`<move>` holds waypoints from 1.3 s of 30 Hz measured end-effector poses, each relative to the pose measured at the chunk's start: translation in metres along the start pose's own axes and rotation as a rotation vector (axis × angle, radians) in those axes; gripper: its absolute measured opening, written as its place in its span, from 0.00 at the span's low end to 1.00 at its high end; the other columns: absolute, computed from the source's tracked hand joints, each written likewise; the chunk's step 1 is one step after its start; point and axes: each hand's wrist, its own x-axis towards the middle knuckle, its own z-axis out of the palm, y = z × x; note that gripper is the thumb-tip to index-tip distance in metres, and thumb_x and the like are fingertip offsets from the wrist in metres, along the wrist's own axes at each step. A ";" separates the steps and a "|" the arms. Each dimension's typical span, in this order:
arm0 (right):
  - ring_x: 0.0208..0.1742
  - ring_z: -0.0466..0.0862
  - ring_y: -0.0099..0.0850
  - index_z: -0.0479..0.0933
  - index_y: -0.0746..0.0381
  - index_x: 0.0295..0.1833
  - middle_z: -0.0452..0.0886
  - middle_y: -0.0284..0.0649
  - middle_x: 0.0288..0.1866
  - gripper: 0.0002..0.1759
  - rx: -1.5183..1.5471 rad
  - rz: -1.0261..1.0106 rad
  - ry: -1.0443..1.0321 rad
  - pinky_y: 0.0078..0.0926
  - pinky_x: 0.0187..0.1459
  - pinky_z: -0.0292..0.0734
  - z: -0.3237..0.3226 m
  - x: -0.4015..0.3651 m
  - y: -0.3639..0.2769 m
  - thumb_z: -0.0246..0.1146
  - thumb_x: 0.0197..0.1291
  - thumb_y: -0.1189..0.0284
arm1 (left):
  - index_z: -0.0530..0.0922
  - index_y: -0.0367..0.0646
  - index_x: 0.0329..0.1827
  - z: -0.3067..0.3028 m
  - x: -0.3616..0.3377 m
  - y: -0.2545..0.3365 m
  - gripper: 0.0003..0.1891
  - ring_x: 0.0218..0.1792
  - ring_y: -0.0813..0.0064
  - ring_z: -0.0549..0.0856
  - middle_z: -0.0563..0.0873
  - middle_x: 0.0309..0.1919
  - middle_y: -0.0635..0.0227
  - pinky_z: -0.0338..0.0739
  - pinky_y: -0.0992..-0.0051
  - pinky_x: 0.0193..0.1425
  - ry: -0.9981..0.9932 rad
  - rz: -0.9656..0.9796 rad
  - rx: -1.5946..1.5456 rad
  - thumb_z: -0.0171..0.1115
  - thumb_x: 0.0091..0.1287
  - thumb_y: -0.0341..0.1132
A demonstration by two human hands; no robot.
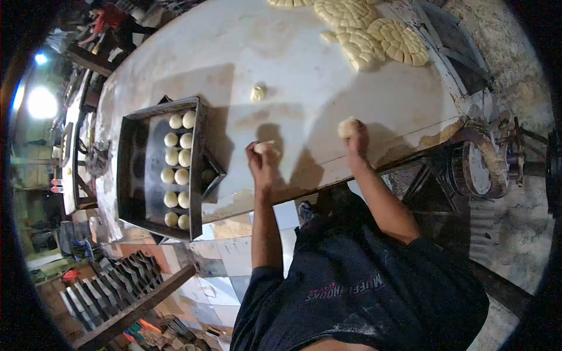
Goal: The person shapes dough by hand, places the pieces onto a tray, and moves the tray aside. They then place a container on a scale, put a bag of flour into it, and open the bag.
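Observation:
My left hand [262, 166] is at the middle of the pale work table [293, 58], its fingers curled round a small piece of dough [264, 147]. Farther right, my right hand [359, 144] grips another rounded dough piece [346, 128] between thumb and fingers. Between the hands and the table's far side lies a single loose dough lump [258, 93]. To the left of my left hand stands a deep dark metal baking pan [199, 146]. Smooth dough balls [181, 176] sit in two columns along its right side.
Large flat dough rounds [399, 42], scored into pieces, lie at the table's far right. A person in red [110, 19] is at the far left. A round drum-like object [481, 168] is beside the right edge. Several dark metal pieces [111, 286] stand lower left, by a wooden beam [137, 304].

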 end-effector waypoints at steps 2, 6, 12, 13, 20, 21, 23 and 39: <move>0.44 0.76 0.27 0.71 0.61 0.50 0.75 0.36 0.43 0.17 0.119 -0.097 0.087 0.30 0.44 0.74 -0.035 0.021 -0.014 0.57 0.67 0.59 | 0.68 0.40 0.56 -0.015 -0.011 0.014 0.16 0.47 0.73 0.76 0.78 0.44 0.66 0.71 0.66 0.54 -0.101 0.017 0.208 0.59 0.71 0.38; 0.40 0.73 0.38 0.70 0.61 0.42 0.72 0.42 0.38 0.12 -0.867 -0.683 -0.440 0.35 0.46 0.69 -0.122 0.061 -0.031 0.58 0.62 0.63 | 0.74 0.46 0.47 -0.039 0.005 0.018 0.16 0.48 0.58 0.74 0.76 0.46 0.59 0.65 0.52 0.56 -0.350 0.697 1.482 0.65 0.64 0.45; 0.46 0.70 0.49 0.70 0.62 0.36 0.70 0.49 0.40 0.15 -1.117 -0.893 -0.490 0.50 0.53 0.64 -0.054 0.129 -0.059 0.63 0.52 0.63 | 0.77 0.45 0.43 0.033 0.106 0.028 0.30 0.49 0.53 0.72 0.77 0.47 0.58 0.66 0.55 0.53 -0.163 0.636 1.420 0.74 0.47 0.57; 0.47 0.70 0.51 0.70 0.63 0.35 0.70 0.51 0.41 0.15 -1.012 -0.822 -0.463 0.52 0.52 0.63 -0.034 0.132 -0.049 0.64 0.52 0.63 | 0.77 0.43 0.44 0.048 0.113 0.017 0.31 0.48 0.52 0.73 0.77 0.46 0.58 0.67 0.55 0.52 -0.101 0.556 1.366 0.75 0.46 0.57; 0.51 0.74 0.52 0.75 0.66 0.39 0.76 0.51 0.40 0.13 -0.916 -0.929 -1.017 0.55 0.65 0.62 -0.054 0.066 -0.028 0.63 0.49 0.71 | 0.77 0.41 0.43 0.097 0.032 -0.044 0.16 0.45 0.52 0.77 0.80 0.38 0.59 0.69 0.50 0.53 -0.156 0.600 1.342 0.69 0.58 0.40; 0.51 0.74 0.52 0.75 0.66 0.39 0.76 0.51 0.40 0.13 -0.912 -0.934 -1.014 0.55 0.65 0.62 -0.070 0.087 -0.032 0.63 0.49 0.71 | 0.77 0.40 0.44 0.078 0.019 -0.035 0.16 0.45 0.51 0.77 0.80 0.39 0.57 0.69 0.50 0.52 -0.315 0.629 1.401 0.68 0.58 0.38; 0.52 0.74 0.51 0.75 0.67 0.37 0.76 0.51 0.41 0.11 -0.915 -0.915 -1.102 0.54 0.65 0.63 -0.092 0.127 -0.039 0.63 0.48 0.73 | 0.76 0.40 0.45 0.047 0.029 -0.015 0.15 0.46 0.50 0.77 0.80 0.40 0.55 0.70 0.50 0.52 -0.475 0.649 1.457 0.67 0.58 0.37; 0.44 0.74 0.51 0.71 0.64 0.34 0.72 0.47 0.35 0.06 -1.009 -0.981 -0.801 0.53 0.62 0.66 -0.030 0.183 -0.055 0.60 0.49 0.76 | 0.78 0.45 0.42 0.020 0.067 0.011 0.13 0.52 0.52 0.76 0.80 0.49 0.55 0.69 0.55 0.55 -0.160 0.442 1.504 0.68 0.55 0.36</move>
